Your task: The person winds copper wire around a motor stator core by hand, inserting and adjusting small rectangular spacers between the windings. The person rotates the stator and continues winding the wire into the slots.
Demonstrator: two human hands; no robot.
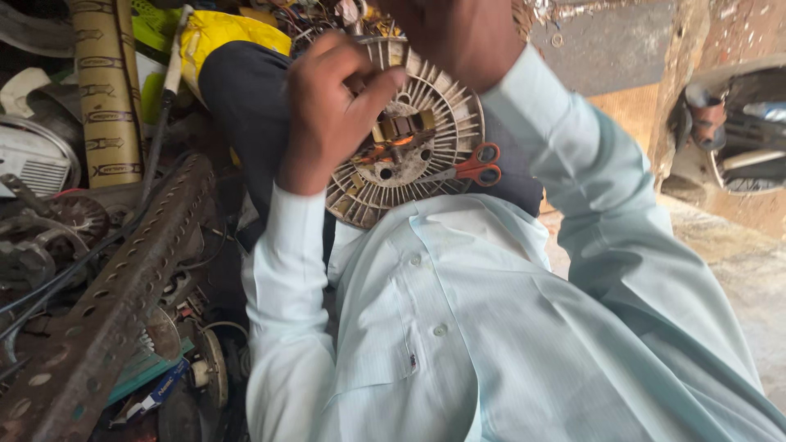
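Surroundings: cluttered workshop, perforated metal bar [106,311] at my eight o'clock.
Left hand [332,106]: my fingers pinch the finned motor disc [434,139].
Right hand [467,37]: at twelve o'clock; I cannot tell its grip.
Scissors [471,169]: orange-handled, lying on the disc.

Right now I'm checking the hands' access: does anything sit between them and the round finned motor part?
Nothing visible does. The left hand already has its fingertips on the round finned motor part; the right hand is at its upper edge. Orange-handled scissors lie alongside.

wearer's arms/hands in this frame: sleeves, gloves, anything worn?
Both arms wear long sleeves of a pale mint-blue shirt with a fine stripe weave; left sleeve, right sleeve. The cuffs end at the wrists. The left hand and right hand are bare: no gloves, and no watch or rings that I can see.
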